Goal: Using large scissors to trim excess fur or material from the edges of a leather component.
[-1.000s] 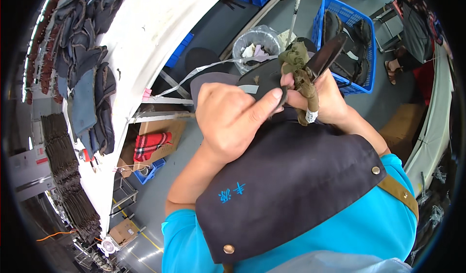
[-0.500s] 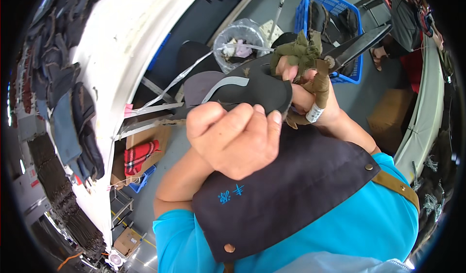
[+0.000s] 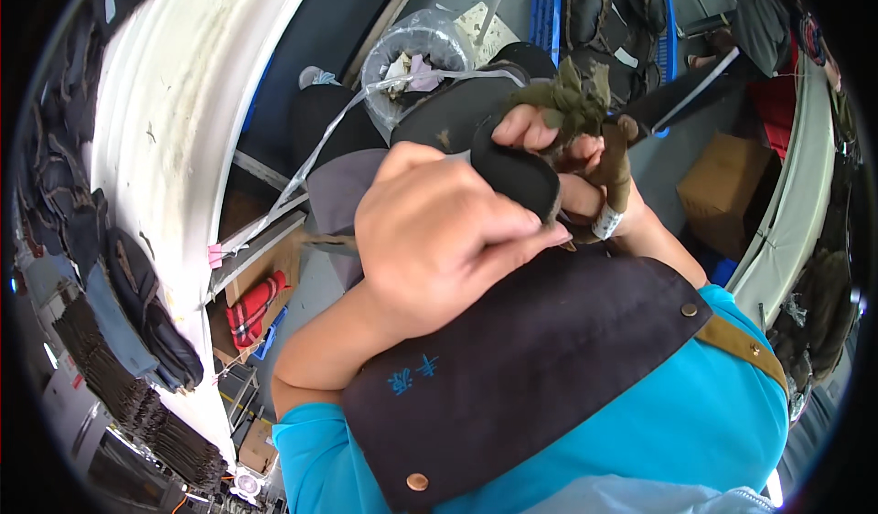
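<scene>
Greyish-purple material [image 3: 337, 189] shows just left of the left hand [image 3: 430, 230], whose thumb and forefinger pinch the lower edge of a curved black piece [image 3: 517, 176] between the hands. Probably light, soft and bendy, it should be best taken by its rim; the right hand [image 3: 578, 194] curls around cloth-wrapped scissors [image 3: 618, 171], fingers also against the piece.

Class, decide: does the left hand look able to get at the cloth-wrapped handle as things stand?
Probably not: though close by, the left hand seems to be pinching the black piece, and the right hand holds the cloth-wrapped handle.
</scene>
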